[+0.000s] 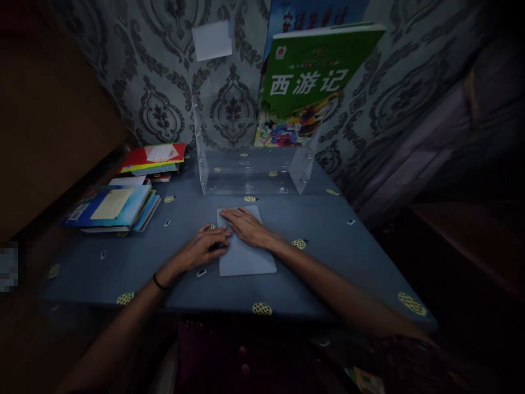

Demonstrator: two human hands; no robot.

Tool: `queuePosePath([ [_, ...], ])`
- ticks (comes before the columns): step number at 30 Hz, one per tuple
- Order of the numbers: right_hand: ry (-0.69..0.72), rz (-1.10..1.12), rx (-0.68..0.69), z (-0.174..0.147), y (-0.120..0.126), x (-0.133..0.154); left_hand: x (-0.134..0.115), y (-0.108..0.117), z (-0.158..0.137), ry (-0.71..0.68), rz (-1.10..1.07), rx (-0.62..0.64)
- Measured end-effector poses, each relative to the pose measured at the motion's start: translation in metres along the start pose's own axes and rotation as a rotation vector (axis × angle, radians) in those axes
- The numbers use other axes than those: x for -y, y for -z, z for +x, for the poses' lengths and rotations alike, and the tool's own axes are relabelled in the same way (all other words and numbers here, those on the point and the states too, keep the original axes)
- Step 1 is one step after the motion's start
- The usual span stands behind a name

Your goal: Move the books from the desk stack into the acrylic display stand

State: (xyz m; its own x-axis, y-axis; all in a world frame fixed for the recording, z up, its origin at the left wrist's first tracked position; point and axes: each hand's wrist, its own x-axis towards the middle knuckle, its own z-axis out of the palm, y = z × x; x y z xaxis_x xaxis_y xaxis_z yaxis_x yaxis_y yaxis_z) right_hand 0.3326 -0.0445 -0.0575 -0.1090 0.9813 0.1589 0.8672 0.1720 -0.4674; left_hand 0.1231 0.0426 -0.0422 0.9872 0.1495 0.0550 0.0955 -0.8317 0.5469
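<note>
A pale, blank rectangle with rounded near corners [248,260] lies flat on the table in front of me. Whether it is a single sheet or a thin notebook, I cannot tell. My right hand [245,227] rests palm down across its upper part, fingers stretched toward the far left corner. At its left edge is my left hand [208,244], with fingers loosely bent and apart and the fingertips at the edge. Nothing shows inside either hand. Part of the rectangle is hidden under the right hand and forearm.
A clear acrylic stand [246,186] rises behind, holding a green book [303,87] with a blue book [315,13] behind it. Two piles of books, one topped red [135,158], one blue [88,210], lie left on the patterned blue tablecloth [324,273]. Patterned wallpaper covers the wall.
</note>
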Motion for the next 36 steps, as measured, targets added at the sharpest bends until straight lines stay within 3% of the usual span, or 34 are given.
queuePosePath([
  [4,-0.086,-0.042,-0.044,-0.02,0.008,-0.023,-0.001,0.002,0.0,-0.006,-0.012,0.015],
  [8,-0.083,-0.028,-0.089,-0.04,0.014,-0.045,-0.001,0.002,-0.001,0.005,0.014,0.019],
  [17,-0.057,0.204,-0.111,-0.044,0.028,-0.064,0.013,0.001,0.032,0.191,0.321,-0.045],
  [26,-0.068,0.416,-0.14,-0.039,0.031,-0.067,-0.019,-0.017,0.073,-0.04,0.402,0.039],
  [36,-0.066,0.374,-0.129,-0.041,0.033,-0.064,-0.05,-0.026,0.045,-0.174,0.268,0.072],
])
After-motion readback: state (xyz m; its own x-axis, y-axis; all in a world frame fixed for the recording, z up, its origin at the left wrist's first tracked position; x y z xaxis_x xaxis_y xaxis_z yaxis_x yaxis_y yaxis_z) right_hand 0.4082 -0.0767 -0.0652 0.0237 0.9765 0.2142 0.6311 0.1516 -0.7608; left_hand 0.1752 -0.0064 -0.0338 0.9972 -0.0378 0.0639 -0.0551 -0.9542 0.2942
